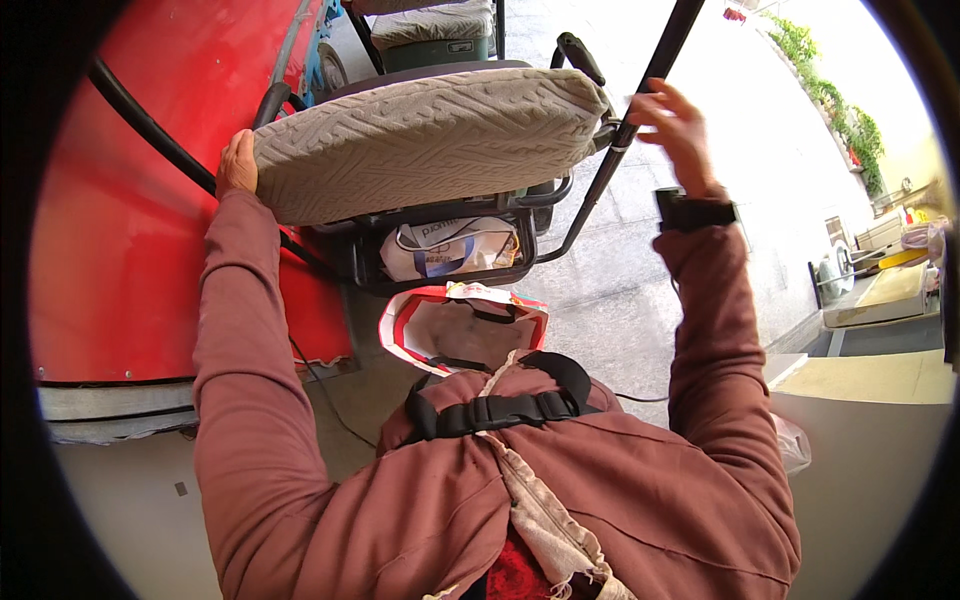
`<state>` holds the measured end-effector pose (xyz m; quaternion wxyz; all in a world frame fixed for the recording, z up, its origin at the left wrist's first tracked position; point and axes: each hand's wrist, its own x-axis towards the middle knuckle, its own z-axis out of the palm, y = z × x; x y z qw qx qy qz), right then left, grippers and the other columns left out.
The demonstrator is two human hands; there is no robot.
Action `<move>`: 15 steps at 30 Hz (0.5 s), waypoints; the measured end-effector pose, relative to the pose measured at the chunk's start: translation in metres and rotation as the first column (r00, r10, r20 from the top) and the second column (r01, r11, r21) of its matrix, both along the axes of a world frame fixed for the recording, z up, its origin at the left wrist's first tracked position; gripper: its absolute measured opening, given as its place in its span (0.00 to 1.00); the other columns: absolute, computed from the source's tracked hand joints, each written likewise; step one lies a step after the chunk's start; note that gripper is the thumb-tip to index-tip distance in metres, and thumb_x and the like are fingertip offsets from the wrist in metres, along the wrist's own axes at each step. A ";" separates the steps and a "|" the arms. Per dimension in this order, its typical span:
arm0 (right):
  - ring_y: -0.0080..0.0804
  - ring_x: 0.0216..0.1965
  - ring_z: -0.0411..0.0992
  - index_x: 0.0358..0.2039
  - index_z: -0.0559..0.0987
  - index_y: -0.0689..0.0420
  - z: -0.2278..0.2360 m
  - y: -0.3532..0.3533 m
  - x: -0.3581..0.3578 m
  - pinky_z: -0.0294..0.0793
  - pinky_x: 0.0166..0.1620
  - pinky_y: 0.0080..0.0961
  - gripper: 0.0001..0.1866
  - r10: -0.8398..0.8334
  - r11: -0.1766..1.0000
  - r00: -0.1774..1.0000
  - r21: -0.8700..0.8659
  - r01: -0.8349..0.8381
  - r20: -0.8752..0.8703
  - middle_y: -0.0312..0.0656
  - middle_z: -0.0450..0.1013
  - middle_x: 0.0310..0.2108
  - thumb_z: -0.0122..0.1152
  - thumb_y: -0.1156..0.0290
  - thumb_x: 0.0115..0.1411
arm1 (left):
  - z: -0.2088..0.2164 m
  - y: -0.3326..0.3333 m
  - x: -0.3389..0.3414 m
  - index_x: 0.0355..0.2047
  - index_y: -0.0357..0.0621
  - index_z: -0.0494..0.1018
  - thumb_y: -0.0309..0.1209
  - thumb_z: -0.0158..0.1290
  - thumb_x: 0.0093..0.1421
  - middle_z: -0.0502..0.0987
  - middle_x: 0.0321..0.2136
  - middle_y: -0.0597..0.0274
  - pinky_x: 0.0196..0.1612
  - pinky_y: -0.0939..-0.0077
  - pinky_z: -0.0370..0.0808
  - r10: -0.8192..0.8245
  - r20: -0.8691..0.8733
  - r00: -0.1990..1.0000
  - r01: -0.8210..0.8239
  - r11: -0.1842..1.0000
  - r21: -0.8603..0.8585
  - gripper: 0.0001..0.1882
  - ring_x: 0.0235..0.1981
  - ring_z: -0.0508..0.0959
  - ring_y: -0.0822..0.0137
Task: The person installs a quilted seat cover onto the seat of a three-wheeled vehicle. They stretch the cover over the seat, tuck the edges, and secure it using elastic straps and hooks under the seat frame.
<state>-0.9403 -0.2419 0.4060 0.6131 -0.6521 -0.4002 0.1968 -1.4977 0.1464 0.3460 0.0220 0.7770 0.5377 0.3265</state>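
A long seat cushion (430,145) in a grey-beige ribbed fabric cover is tilted up on a black tubular frame in front of me. My left hand (238,163) grips its left end, fingers curled against the cover. Beside the cushion's right end, my right hand (672,125) is raised with fingers apart, close to a slanting black pole (622,140); whether it touches the pole I cannot tell. Below the cushion, a black tray (365,262) holds a white bag (450,252) with a blue strap. Nearer me stands an open red-and-white shopping bag (398,335).
To the left rises a large red panel (140,250), with a black curved bar (150,130) before it. A green box (430,55) with a fabric-covered top sits behind the cushion. Pale paved ground (620,250) runs to the right, toward pale furniture (880,290) and plants (825,90).
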 end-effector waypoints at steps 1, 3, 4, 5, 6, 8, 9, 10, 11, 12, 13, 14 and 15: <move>0.25 0.33 0.77 0.63 0.67 0.65 -0.013 0.014 -0.016 0.77 0.32 0.17 0.40 -0.060 0.996 0.990 -0.055 0.068 0.127 0.44 0.78 0.37 0.73 0.58 0.57 | -0.002 0.003 -0.003 0.58 0.49 0.71 0.54 0.34 0.70 0.74 0.56 0.51 0.61 0.59 0.65 -0.006 -0.032 0.999 0.007 1.000 0.030 0.30 0.59 0.70 0.48; 0.27 0.30 0.77 0.54 0.76 0.66 -0.023 0.029 -0.029 0.76 0.29 0.18 0.29 0.080 0.991 0.976 -0.121 -0.056 0.202 0.45 0.79 0.32 0.71 0.62 0.57 | -0.005 0.010 -0.008 0.58 0.48 0.71 0.53 0.33 0.70 0.74 0.56 0.52 0.61 0.60 0.65 -0.017 -0.068 0.998 0.022 0.997 0.071 0.29 0.59 0.70 0.48; 0.27 0.29 0.77 0.49 0.79 0.67 -0.021 0.036 -0.031 0.76 0.28 0.18 0.23 0.116 0.979 0.945 -0.193 -0.058 0.306 0.44 0.79 0.30 0.70 0.65 0.58 | -0.006 0.013 -0.009 0.58 0.48 0.71 0.53 0.33 0.70 0.74 0.56 0.52 0.61 0.60 0.65 -0.031 -0.036 0.999 0.032 0.999 0.033 0.29 0.59 0.70 0.48; 0.26 0.28 0.77 0.45 0.81 0.67 -0.015 0.037 -0.030 0.77 0.28 0.19 0.18 0.134 0.990 0.982 0.027 -0.139 0.133 0.43 0.79 0.29 0.69 0.68 0.57 | -0.006 0.015 -0.009 0.58 0.47 0.71 0.53 0.33 0.70 0.74 0.56 0.52 0.61 0.60 0.65 -0.041 -0.001 0.999 0.041 0.999 -0.005 0.29 0.59 0.70 0.48; 0.26 0.28 0.77 0.40 0.83 0.68 -0.006 0.038 -0.027 0.78 0.29 0.19 0.14 0.135 0.966 0.990 0.229 -0.123 -0.040 0.43 0.78 0.27 0.68 0.71 0.57 | -0.007 0.015 -0.008 0.57 0.47 0.71 0.53 0.33 0.71 0.75 0.56 0.51 0.61 0.59 0.65 -0.034 0.039 0.999 0.035 0.999 -0.031 0.30 0.59 0.70 0.48; 0.27 0.29 0.79 0.39 0.82 0.68 0.017 0.037 -0.023 0.82 0.34 0.21 0.11 0.141 0.934 0.990 0.327 -0.140 0.022 0.44 0.79 0.28 0.67 0.74 0.57 | -0.005 0.013 -0.006 0.58 0.46 0.71 0.54 0.32 0.70 0.75 0.56 0.50 0.61 0.59 0.65 -0.009 0.060 0.998 0.014 0.996 -0.093 0.31 0.59 0.70 0.48; 0.30 0.30 0.79 0.39 0.82 0.67 0.028 0.040 -0.026 0.82 0.34 0.24 0.11 0.102 0.906 0.994 0.409 -0.111 0.044 0.44 0.80 0.29 0.66 0.74 0.58 | -0.003 0.011 -0.004 0.58 0.46 0.71 0.55 0.32 0.70 0.74 0.56 0.49 0.61 0.59 0.65 -0.015 0.058 0.998 0.020 0.997 -0.080 0.32 0.59 0.70 0.47; 0.34 0.30 0.80 0.39 0.82 0.65 0.036 0.045 -0.033 0.83 0.34 0.27 0.10 0.110 0.838 0.988 0.525 -0.149 0.105 0.45 0.80 0.31 0.65 0.73 0.58 | -0.001 0.008 -0.003 0.58 0.47 0.71 0.56 0.32 0.69 0.74 0.56 0.49 0.61 0.58 0.65 0.010 0.077 0.997 -0.003 0.996 -0.088 0.32 0.59 0.70 0.47; 0.35 0.32 0.80 0.39 0.83 0.60 0.045 0.050 -0.039 0.82 0.42 0.29 0.07 -0.007 0.800 0.976 0.586 -0.127 0.220 0.42 0.81 0.34 0.64 0.74 0.61 | 0.001 0.005 -0.001 0.59 0.47 0.71 0.56 0.32 0.69 0.74 0.56 0.49 0.61 0.59 0.65 0.033 0.052 0.998 -0.028 0.996 -0.084 0.33 0.60 0.70 0.47; 0.51 0.45 0.73 0.40 0.79 0.56 0.046 0.059 -0.053 0.66 0.56 0.45 0.10 0.010 0.903 0.990 0.424 -0.071 0.144 0.46 0.77 0.41 0.58 0.66 0.60 | 0.002 0.003 0.000 0.59 0.47 0.71 0.57 0.32 0.69 0.74 0.56 0.48 0.61 0.59 0.65 0.085 0.039 0.996 -0.081 0.992 -0.102 0.34 0.60 0.69 0.47; 0.47 0.39 0.76 0.40 0.80 0.58 0.046 0.069 -0.068 0.73 0.50 0.42 0.11 -0.141 0.907 0.909 0.420 -0.040 0.391 0.45 0.78 0.37 0.61 0.67 0.60 | 0.003 0.001 0.000 0.59 0.47 0.70 0.58 0.32 0.68 0.74 0.56 0.48 0.61 0.59 0.64 0.135 0.026 0.990 -0.132 0.985 -0.114 0.35 0.60 0.69 0.46; 0.44 0.34 0.80 0.39 0.82 0.60 0.043 0.081 -0.082 0.81 0.44 0.39 0.11 -0.303 0.882 0.723 0.470 -0.035 0.621 0.45 0.80 0.34 0.63 0.68 0.59 | 0.002 0.000 0.001 0.60 0.47 0.70 0.59 0.32 0.68 0.74 0.57 0.48 0.62 0.58 0.64 0.143 0.035 0.989 -0.138 0.983 -0.124 0.35 0.60 0.69 0.46; 0.47 0.38 0.78 0.39 0.81 0.58 0.033 0.093 -0.101 0.76 0.49 0.46 0.12 -0.203 0.946 0.687 0.320 -0.045 0.698 0.46 0.79 0.35 0.62 0.64 0.60 | 0.000 0.001 0.001 0.60 0.47 0.70 0.60 0.31 0.68 0.73 0.57 0.47 0.62 0.58 0.64 0.146 0.045 0.988 -0.139 0.981 -0.135 0.36 0.61 0.69 0.46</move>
